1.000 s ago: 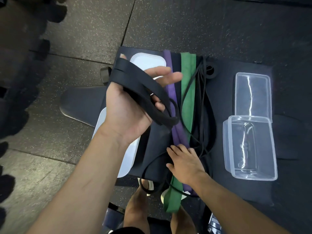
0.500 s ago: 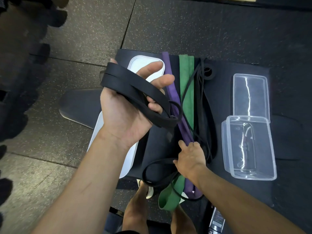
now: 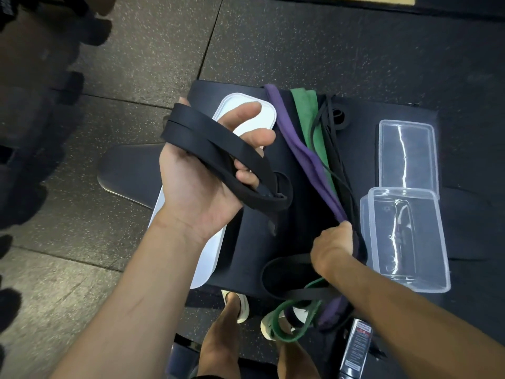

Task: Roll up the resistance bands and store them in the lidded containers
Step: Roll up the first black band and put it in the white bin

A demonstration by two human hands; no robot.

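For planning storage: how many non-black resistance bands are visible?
2: the purple flat rubber band lies along the black pad; the green flat rubber band lies at its right side. More may be hidden.

Black resistance band (image 3: 218,151); purple band (image 3: 308,157); green band (image 3: 310,124); clear containers (image 3: 404,239); white lid (image 3: 246,110); black bench pad (image 3: 300,214); dark speckled floor (image 3: 300,42).

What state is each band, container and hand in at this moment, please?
left hand, holds the wide black band.
wide black band, looped round that hand.
right hand, grips the purple band.
purple band, unrolled, near end hanging off the bench.
green band, unrolled, near end hanging off too.
clear tub, open, looks empty.
clear lid, off, lying behind the tub.
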